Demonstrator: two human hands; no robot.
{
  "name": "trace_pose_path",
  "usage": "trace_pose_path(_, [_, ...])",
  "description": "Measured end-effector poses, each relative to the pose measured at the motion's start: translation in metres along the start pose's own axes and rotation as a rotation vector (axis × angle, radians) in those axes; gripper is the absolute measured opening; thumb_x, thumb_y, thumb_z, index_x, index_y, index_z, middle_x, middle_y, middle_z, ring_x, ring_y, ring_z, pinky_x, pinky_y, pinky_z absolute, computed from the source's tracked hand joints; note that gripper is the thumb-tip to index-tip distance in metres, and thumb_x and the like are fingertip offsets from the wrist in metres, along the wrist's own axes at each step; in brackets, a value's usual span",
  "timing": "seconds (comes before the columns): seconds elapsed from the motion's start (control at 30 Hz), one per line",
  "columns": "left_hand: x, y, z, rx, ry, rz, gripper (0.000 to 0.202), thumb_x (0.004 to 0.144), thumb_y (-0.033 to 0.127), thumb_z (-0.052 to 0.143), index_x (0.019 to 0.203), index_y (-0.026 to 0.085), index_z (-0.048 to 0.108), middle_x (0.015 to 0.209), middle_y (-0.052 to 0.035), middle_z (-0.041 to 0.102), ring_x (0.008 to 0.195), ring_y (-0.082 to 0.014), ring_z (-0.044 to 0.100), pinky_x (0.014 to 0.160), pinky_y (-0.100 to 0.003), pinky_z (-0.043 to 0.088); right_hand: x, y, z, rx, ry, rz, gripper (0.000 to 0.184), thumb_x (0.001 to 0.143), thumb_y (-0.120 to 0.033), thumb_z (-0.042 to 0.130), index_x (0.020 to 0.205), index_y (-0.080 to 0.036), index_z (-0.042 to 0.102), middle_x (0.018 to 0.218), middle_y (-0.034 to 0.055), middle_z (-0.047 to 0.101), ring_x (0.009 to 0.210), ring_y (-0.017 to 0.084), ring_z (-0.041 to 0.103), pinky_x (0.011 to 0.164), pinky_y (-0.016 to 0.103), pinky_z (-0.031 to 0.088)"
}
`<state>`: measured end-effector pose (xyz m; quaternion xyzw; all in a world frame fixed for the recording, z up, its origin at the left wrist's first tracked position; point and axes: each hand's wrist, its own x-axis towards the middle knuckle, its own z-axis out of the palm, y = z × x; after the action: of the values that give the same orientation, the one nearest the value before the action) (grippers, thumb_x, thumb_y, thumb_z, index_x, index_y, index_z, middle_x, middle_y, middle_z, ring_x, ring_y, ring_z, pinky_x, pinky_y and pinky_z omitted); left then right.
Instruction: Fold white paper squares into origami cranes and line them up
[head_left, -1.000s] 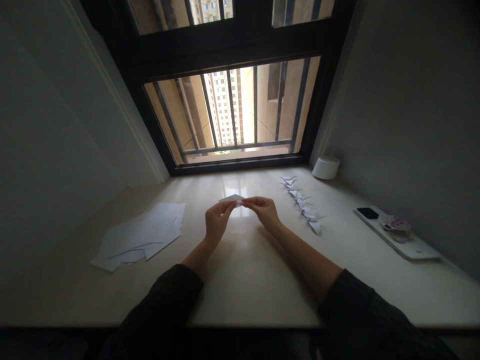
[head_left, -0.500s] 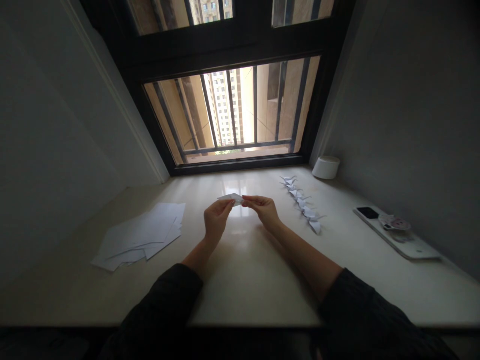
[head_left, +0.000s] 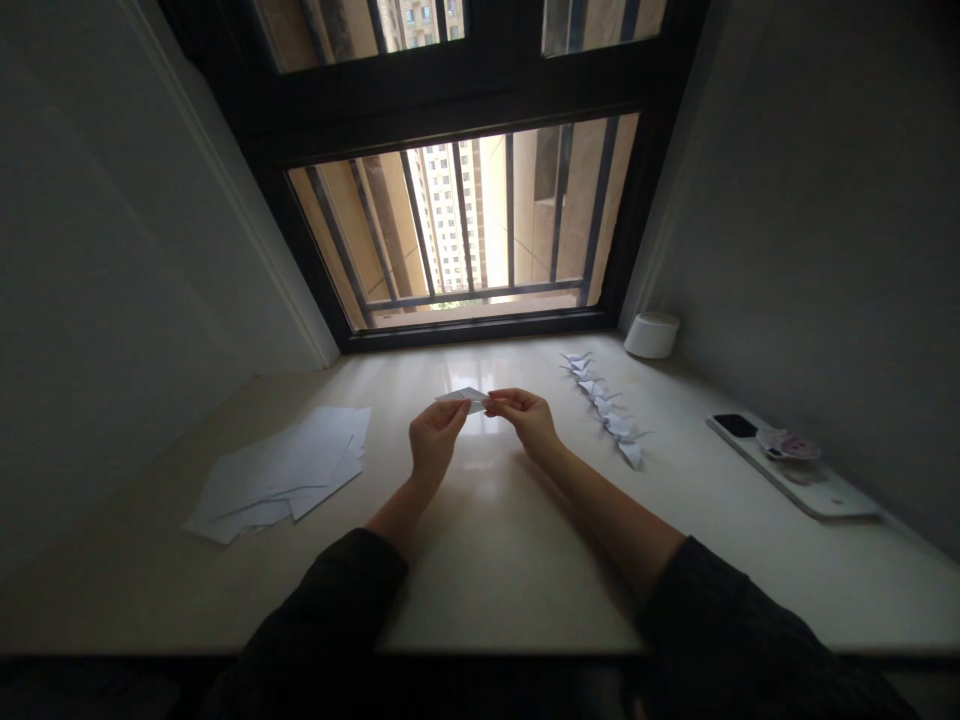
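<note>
Between my two hands, above the pale sill, is a small piece of folded white paper [head_left: 466, 394] with a pointed outline. My left hand [head_left: 435, 432] pinches its near edge between thumb and fingers. My right hand [head_left: 528, 418] is closed in a pinch at the paper's right end. The fingertips hide part of the folds. Off to the right stands a row of several folded paper cranes [head_left: 603, 402], apart from both hands.
On the left lies a loose pile of white paper sheets [head_left: 289, 465]. A phone [head_left: 795, 470] with a round pink grip rests at the right, near the wall. A white cup-like object [head_left: 652, 336] stands in the back right corner, below the dark-framed window [head_left: 480, 330].
My right fingers have shifted slightly at the paper's right end. The left hand and the paper are almost where they were.
</note>
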<state>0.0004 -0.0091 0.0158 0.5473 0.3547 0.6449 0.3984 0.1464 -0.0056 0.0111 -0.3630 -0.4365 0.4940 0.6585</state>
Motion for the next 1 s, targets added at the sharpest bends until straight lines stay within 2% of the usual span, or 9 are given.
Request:
trace_pose_path(0.17, [0.0002, 0.0019, -0.0011, 0.003, -0.029, -0.006, 0.021, 0.067, 0.029, 0.073, 0.081, 0.015, 0.065, 0.083, -0.0061, 0.071, 0.076, -0.0176, 0.067, 0.071, -0.031, 0.053, 0.0006, 0.0023, 0.0008, 0.009, 0.015, -0.020, 0.032, 0.050, -0.041, 0.082, 0.064, -0.019, 0.063, 0.057, 0.0001, 0.067, 0.056, 0.016, 0.064, 0.066, 0.032, 0.050])
trace_pose_path(0.3, [0.0020, 0.0013, -0.0005, -0.024, 0.000, -0.037, 0.030, 0.064, 0.030, 0.075, 0.076, 0.018, 0.050, 0.075, -0.0032, 0.071, 0.067, -0.0158, 0.066, 0.062, -0.028, 0.053, 0.0015, 0.0038, -0.0005, -0.011, 0.027, -0.034, 0.037, 0.049, -0.044, 0.082, 0.064, -0.020, 0.059, 0.054, -0.0009, 0.065, 0.056, 0.018, 0.064, 0.065, 0.033, 0.050])
trace_pose_path(0.47, [0.0044, -0.0017, 0.0000, -0.001, 0.046, -0.066, 0.042, 0.061, 0.034, 0.076, 0.064, 0.019, 0.037, 0.062, 0.0015, 0.065, 0.060, -0.0137, 0.064, 0.059, -0.027, 0.053, 0.0032, 0.0053, -0.0019, -0.025, 0.022, -0.039, 0.039, 0.050, -0.046, 0.081, 0.068, -0.020, 0.058, 0.054, -0.0010, 0.064, 0.056, 0.018, 0.064, 0.064, 0.033, 0.051])
trace_pose_path(0.57, [0.0048, -0.0029, -0.0008, 0.006, 0.047, -0.064, 0.044, 0.061, 0.035, 0.076, 0.063, 0.019, 0.035, 0.061, 0.0023, 0.063, 0.059, -0.0134, 0.064, 0.058, -0.026, 0.052, 0.0028, 0.0059, -0.0016, -0.003, -0.006, -0.026, 0.040, 0.054, -0.044, 0.079, 0.080, -0.020, 0.060, 0.061, -0.0004, 0.068, 0.060, 0.017, 0.064, 0.068, 0.033, 0.050])
trace_pose_path(0.73, [0.0040, -0.0040, -0.0020, 0.029, 0.027, -0.024, 0.042, 0.064, 0.035, 0.074, 0.065, 0.020, 0.035, 0.061, 0.0025, 0.062, 0.061, -0.0134, 0.064, 0.058, -0.025, 0.052, 0.0004, 0.0069, -0.0004, 0.027, -0.084, 0.029, 0.057, 0.050, -0.033, 0.082, 0.101, -0.021, 0.060, 0.070, -0.0014, 0.069, 0.068, 0.016, 0.065, 0.070, 0.030, 0.049])
trace_pose_path(0.83, [0.0027, -0.0033, -0.0010, 0.026, -0.006, -0.020, 0.041, 0.065, 0.033, 0.074, 0.065, 0.019, 0.036, 0.059, 0.0033, 0.060, 0.060, -0.0126, 0.063, 0.057, -0.024, 0.052, -0.0001, 0.0072, 0.0008, 0.025, -0.089, 0.039, 0.059, 0.050, -0.034, 0.082, 0.102, -0.020, 0.061, 0.073, -0.0001, 0.070, 0.069, 0.016, 0.065, 0.070, 0.030, 0.049])
trace_pose_path(1.0, [0.0020, -0.0010, 0.0008, 0.004, -0.007, -0.040, 0.042, 0.064, 0.031, 0.075, 0.064, 0.019, 0.034, 0.058, 0.0033, 0.061, 0.059, -0.0128, 0.063, 0.057, -0.024, 0.052, 0.0007, 0.0077, 0.0008, 0.002, -0.061, 0.022, 0.051, 0.049, -0.036, 0.083, 0.093, -0.020, 0.064, 0.064, -0.0018, 0.067, 0.063, 0.016, 0.064, 0.068, 0.031, 0.051])
